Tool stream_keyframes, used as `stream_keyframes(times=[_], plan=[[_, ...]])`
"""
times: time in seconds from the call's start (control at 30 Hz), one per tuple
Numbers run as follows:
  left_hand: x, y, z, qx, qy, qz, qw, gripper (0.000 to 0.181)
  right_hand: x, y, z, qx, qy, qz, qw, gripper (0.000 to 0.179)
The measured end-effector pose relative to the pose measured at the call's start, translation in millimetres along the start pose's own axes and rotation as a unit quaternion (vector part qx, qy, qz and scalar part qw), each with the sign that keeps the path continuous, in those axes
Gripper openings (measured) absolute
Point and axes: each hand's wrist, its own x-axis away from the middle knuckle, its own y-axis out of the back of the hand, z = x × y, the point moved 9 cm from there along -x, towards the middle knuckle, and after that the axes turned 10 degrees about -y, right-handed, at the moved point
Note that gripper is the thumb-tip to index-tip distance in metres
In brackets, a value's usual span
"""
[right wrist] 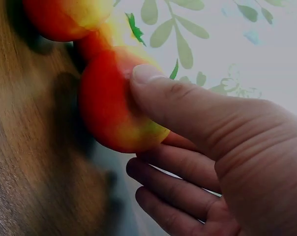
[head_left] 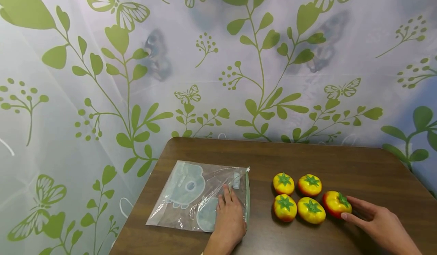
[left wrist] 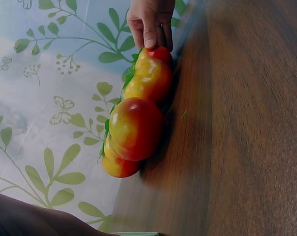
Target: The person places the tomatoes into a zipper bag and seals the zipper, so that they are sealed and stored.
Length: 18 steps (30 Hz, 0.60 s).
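- A brown wood-grain table (head_left: 273, 154) fills the lower part of the head view, its far edge close to a pale hanging sheet (head_left: 211, 61) printed with green leaves and butterflies.
- Four yellow-and-red toy fruits with green leaf caps sit in two rows of two: back left (head_left: 283, 184), back right (head_left: 310, 186), front left (head_left: 285, 208) and front right (head_left: 311, 211).
- This group stands between the clear bag (head_left: 175, 215) and the held fruit (head_left: 336, 205).
- The clear bag lies flat on the left part of the table, pale animal shapes showing on it and a greenish strip (head_left: 247, 202) along its right edge.
- The held fruit is just to the right of the front right one, its leaf cap tilted toward the person's right; whether its base touches the table cannot be told.
- The left hand (head_left: 230, 218) rests palm down on the bag's right half, fingers extended away from the person, grasping nothing.
- The right hand (head_left: 379, 220) comes in from the lower right, thumb on the near side of the held fruit and fingers on its far side, pinching it.
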Motion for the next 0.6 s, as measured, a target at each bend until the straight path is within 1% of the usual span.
stream_keyframes(times=[0.13,0.33,0.47,0.6], plan=[[-0.2,-1.1,0.4,-0.003,-0.001,-0.001,1.0000,0.109,-1.3,-2.0,-0.1,-0.002,0.001,0.007,1.0000,0.087],[0.5,-1.2,0.2,0.000,0.000,0.000,1.0000,0.109,0.0,-2.3,2.1,-0.020,0.011,0.004,0.9997,0.084],[0.5,-1.1,-0.2,0.000,0.001,0.002,1.0000,0.109,0.9,-2.2,0.0,-0.024,-0.001,0.007,0.9997,0.087],[-0.3,-1.0,-0.6,-0.006,-0.004,0.001,1.0000,0.109,3.1,3.2,-0.9,-0.023,-0.012,0.001,0.9997,0.091]])
